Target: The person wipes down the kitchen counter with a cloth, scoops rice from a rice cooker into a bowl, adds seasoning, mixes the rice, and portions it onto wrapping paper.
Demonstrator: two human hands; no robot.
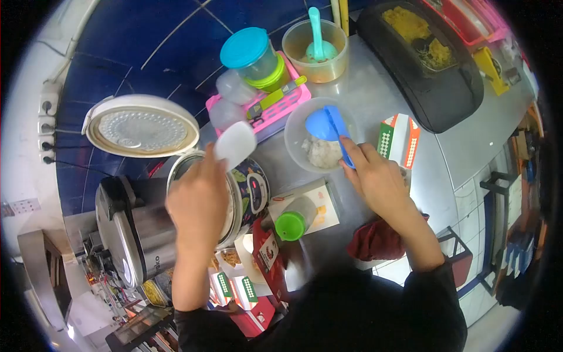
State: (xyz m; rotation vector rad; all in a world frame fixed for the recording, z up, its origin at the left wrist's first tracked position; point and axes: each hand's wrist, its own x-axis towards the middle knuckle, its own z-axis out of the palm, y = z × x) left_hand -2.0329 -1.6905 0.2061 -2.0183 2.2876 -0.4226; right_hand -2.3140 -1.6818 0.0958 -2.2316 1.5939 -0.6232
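Observation:
My left hand (pixel 198 199) is closed around a white rice paddle (pixel 236 145), its flat blade held up above the rim of an open rice cooker (pixel 252 176). The hinged lid (pixel 143 126) of that cooker stands raised behind. My right hand (pixel 378 176) grips the handle of a blue scoop (pixel 321 124), whose rounded head is over a translucent bowl (pixel 292 141). White rice (pixel 324 154) lies in the bowl, partly under the scoop. My left hand and forearm hide much of the cooker's opening.
A pink basket (pixel 293 97) with lidded tubs and a tub (pixel 290 44) with a turquoise spoon stand at the back. Right of the bowl is a patterned carton (pixel 399 141); farther right, a black tray (pixel 422 82). A green-lidded jar (pixel 290 226) and dark red cloth (pixel 375 239) lie nearer.

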